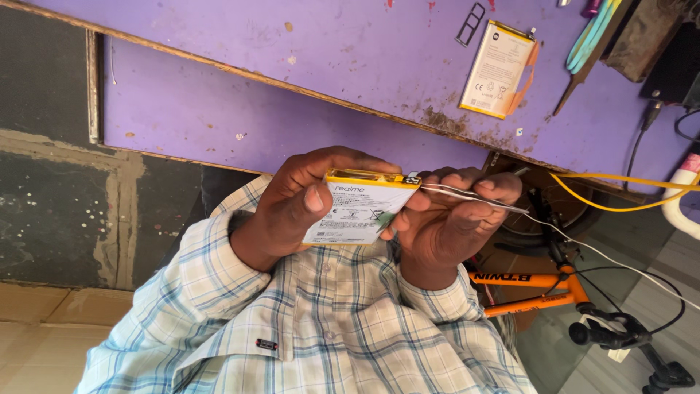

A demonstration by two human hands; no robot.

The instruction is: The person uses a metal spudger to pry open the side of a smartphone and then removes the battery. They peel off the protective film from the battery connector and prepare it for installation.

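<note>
Purple paint covers the worn tabletop (350, 51) behind the hands, its wooden edge chipped and dirty. Just in front of that edge, the left hand (292, 208) is wrapped around a flat white phone battery (357, 211) with a yellow top edge, thumb pressed on its printed face and fingers curled behind it. The right hand (456, 219) meets the battery's other side, its fingers closed together, pinching thin white wires (474, 195) against the battery's upper corner. From that pinch the wires run away to the right, past the hand and out over the floor. Below the grip, both wrists end in the cuffs of a light blue checked shirt (328, 335). Above and to the right of the grip, a second battery (499, 69), white with an orange tab, lies on the purple top, with a small dark card tray (470, 24) just beside it. Further right of the grip a yellow cable (620, 179) hangs off the table edge, and an orange bicycle (539, 292) stands lower right.
</note>
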